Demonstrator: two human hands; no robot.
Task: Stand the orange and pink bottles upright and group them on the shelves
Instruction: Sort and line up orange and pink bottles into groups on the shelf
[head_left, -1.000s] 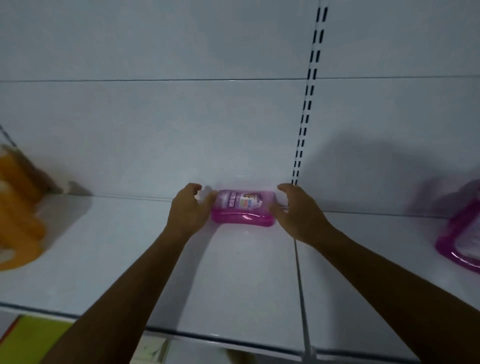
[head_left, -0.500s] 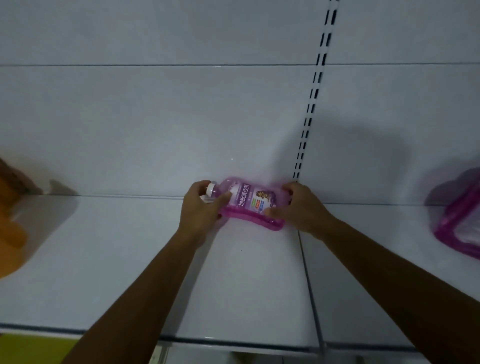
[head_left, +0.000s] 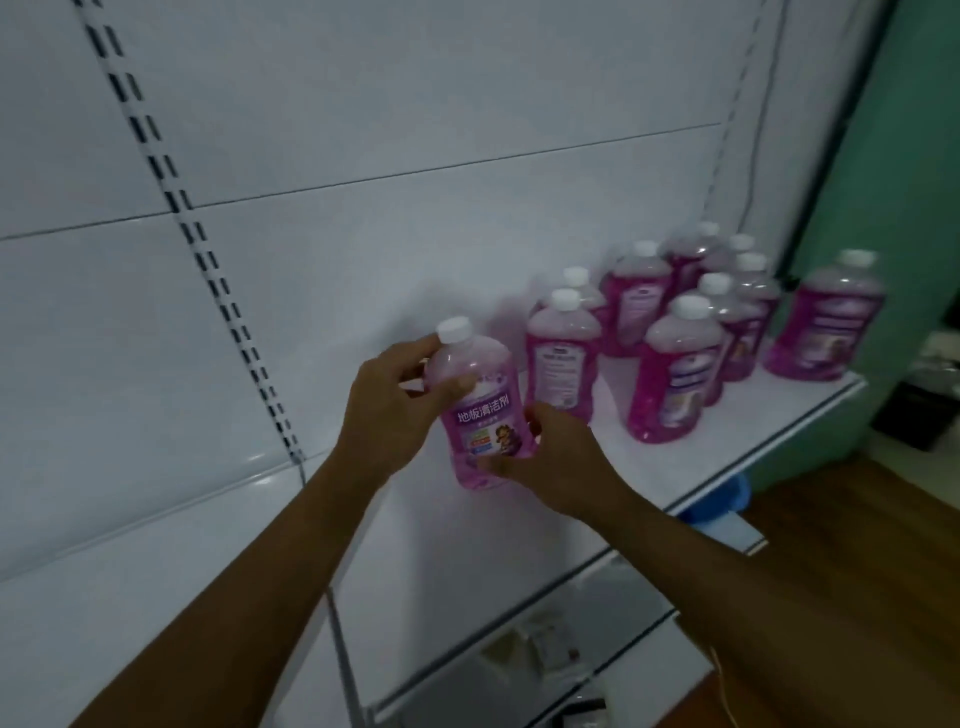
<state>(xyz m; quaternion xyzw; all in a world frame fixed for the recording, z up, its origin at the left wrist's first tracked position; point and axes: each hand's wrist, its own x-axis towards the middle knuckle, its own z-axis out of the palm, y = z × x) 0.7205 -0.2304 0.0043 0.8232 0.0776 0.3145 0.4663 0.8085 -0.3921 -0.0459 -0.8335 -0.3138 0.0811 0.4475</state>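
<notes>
I hold one pink bottle (head_left: 480, 410) with a white cap almost upright, just above the white shelf (head_left: 613, 499). My left hand (head_left: 395, 410) grips its neck and shoulder from the left. My right hand (head_left: 550, 457) wraps its lower body from the right. Its label faces me. A group of several pink bottles (head_left: 675, 332) stands upright to the right on the same shelf, the nearest one (head_left: 561, 353) close behind the held bottle. No orange bottle is in view.
The shelf ends at the right beside a green wall (head_left: 893, 208). One pink bottle (head_left: 826, 322) stands near that end. A slotted upright (head_left: 197, 249) runs up the white back panel. A lower shelf (head_left: 519, 660) and wooden floor (head_left: 857, 571) lie below.
The pink bottle lay on its side at the shelf's back; both hands have lifted it, turned it nearly upright and carried it right. The view swung right, showing the standing pink group.
</notes>
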